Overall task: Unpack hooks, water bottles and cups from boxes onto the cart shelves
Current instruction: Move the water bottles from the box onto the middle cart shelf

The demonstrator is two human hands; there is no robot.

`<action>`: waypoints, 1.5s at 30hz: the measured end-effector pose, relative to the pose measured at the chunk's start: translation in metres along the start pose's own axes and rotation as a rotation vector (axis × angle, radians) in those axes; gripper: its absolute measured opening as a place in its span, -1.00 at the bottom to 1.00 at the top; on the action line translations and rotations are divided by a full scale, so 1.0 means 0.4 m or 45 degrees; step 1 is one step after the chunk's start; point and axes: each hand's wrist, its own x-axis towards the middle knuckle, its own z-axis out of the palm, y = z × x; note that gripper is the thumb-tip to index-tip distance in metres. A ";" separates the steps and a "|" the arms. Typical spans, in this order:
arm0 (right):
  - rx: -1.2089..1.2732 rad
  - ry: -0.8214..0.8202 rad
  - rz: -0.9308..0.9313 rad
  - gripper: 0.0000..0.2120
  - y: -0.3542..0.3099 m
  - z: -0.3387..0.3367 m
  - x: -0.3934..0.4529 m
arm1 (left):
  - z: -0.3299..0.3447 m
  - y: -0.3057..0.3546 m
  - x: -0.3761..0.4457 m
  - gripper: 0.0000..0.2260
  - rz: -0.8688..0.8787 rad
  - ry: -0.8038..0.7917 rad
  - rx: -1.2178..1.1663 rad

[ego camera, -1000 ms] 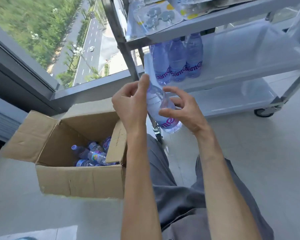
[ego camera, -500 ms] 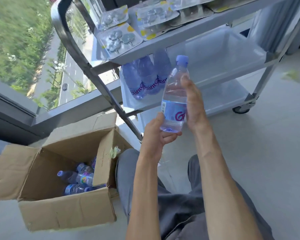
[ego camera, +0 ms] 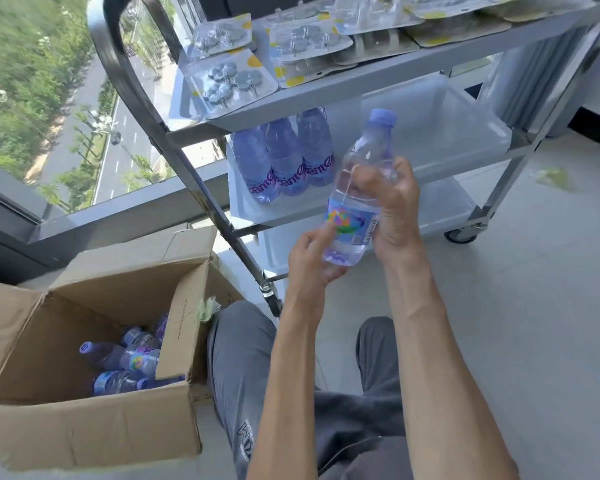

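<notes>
Water bottle (ego camera: 355, 199) is sitting upright between both hands, just in front of the cart (ego camera: 413, 69) and level with its middle shelf. I am seeing my right hand (ego camera: 388, 206) wrapping its fingers around the bottle's body, while my left hand (ego camera: 314, 254) is cupping its base. Three more bottles (ego camera: 284, 161) are standing on the cart's middle shelf, hook packs (ego camera: 229, 83) are lying on the cart's top shelf, and a cardboard box (ego camera: 84, 427) with bottles is lying left of the cart.
</notes>
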 end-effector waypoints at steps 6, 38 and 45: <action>-0.005 -0.186 0.098 -0.72 0.020 -0.003 -0.018 | -0.064 -0.042 -0.016 -0.48 -0.191 -0.346 -0.278; -0.923 0.051 -0.108 -0.47 0.185 0.067 0.217 | -0.102 0.086 0.435 0.05 0.289 0.945 0.740; -0.922 0.070 -0.150 -0.40 0.254 0.063 0.273 | -0.091 0.056 0.511 0.10 0.248 0.928 0.686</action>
